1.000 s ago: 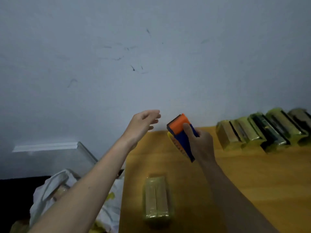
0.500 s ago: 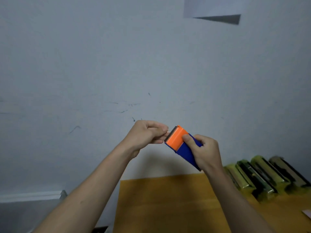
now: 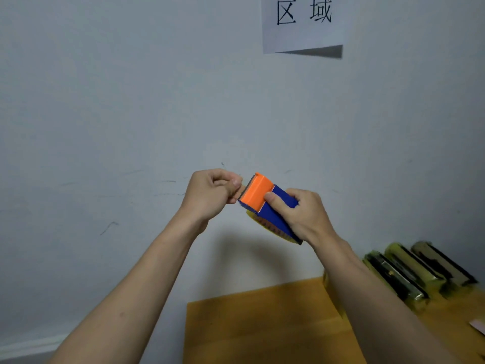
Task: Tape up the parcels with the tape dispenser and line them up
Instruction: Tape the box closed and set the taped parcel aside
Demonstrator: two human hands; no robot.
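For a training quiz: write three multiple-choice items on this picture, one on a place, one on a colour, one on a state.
1. Where do the taped yellow-green parcels lie?
A. right end of the wooden table, by the wall
B. left end
C. on the floor

2. The blue plastic tape dispenser has a head coloured
A. green
B. orange
C. white

3. The left hand is
A. flat on the table
B. hanging idle
C. pinching at the dispenser's head

Key: 1 A, they stand in a row at the right; 2 B, an orange cap shows; 3 C, fingertips close at its mouth, while the right hand grips the body.

Yellow-brown bench (image 3: pixel 262 324) stands against the wall. Row of wrapped parcels (image 3: pixel 409 274) lies side by side at its far right. A pale item (image 3: pixel 479 325) sits at the right edge, unidentifiable.
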